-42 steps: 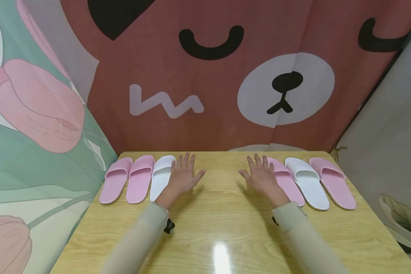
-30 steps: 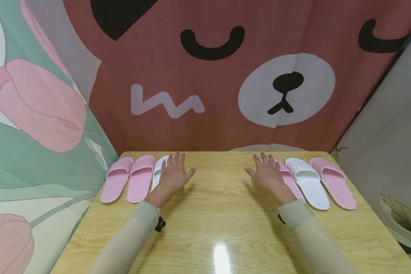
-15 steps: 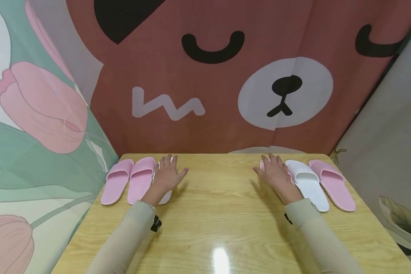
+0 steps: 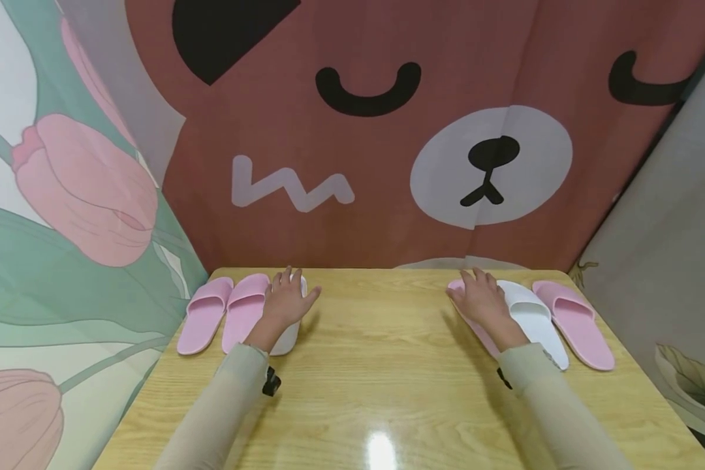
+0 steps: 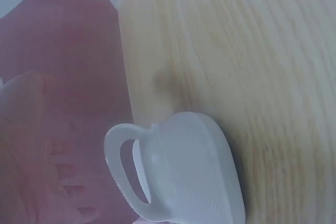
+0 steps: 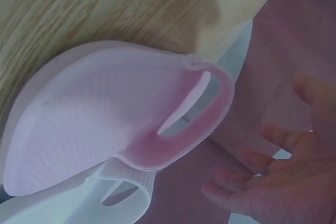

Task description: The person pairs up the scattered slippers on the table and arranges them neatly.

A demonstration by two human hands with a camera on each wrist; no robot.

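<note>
My left hand [image 4: 284,303], fingers spread and stretched out, hovers over a white slipper [image 4: 286,341] and covers much of its strap. In the left wrist view a gap shows between the fingers and that slipper's open toe. On the other side, my right hand [image 4: 483,301] hangs over the innermost pink slipper [image 4: 476,331], palm down with relaxed fingers. The right wrist view shows the hand [image 6: 294,166] apart from the slipper's strap [image 6: 184,140]. Neither hand holds anything.
Two pink slippers, an outer one [image 4: 200,326] and a middle one [image 4: 241,323], lie left of my left hand. Beyond my right hand lie a white slipper [image 4: 540,329] and a pink slipper [image 4: 584,333]. A patterned cloth [image 4: 382,228] backs the wooden table [image 4: 376,365].
Both hands have moved outward, the left one leftward over the white slipper, the right one rightward over the inner pink slipper. The slippers lie as before; the head view has shifted slightly.
</note>
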